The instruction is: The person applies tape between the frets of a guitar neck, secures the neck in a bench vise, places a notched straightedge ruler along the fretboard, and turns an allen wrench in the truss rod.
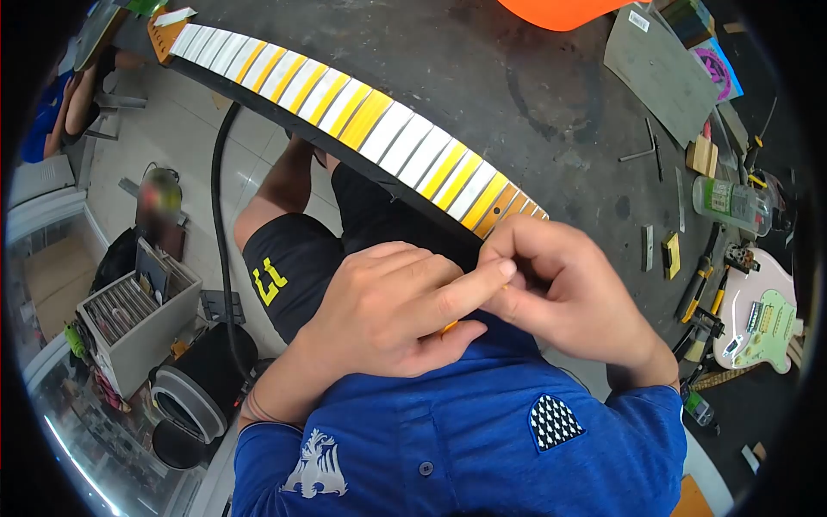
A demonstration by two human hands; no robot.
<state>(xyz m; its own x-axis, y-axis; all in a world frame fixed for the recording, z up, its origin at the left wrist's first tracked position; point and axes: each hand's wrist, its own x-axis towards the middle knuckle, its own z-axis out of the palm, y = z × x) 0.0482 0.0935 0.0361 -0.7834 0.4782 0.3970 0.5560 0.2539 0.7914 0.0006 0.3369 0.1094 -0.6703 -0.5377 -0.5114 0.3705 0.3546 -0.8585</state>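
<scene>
A guitar neck (412,148) lies slantwise along the bench edge. White and yellow tape strips cover the wood between its frets, and bare brown wood shows at the near end. My left hand (396,302) is closed in front of my shirt, with a bit of yellow tape (448,327) showing between thumb and fingers. Beside it, my right hand (560,289) pinches at the same spot, its fingertips against my left fingers. A speck of yellow shows between the fingertips; most of the tape is hidden. Both hands are just below the neck's near end.
On the dark bench (534,95) lie a hex key (639,155), a grey sheet (663,77), a clear bottle (732,207), clamps (702,276) and a pink guitar body (758,310). Down left are a black bin (202,388), a box of files (138,319) and a hose (217,198). Another person's arm (77,103) shows.
</scene>
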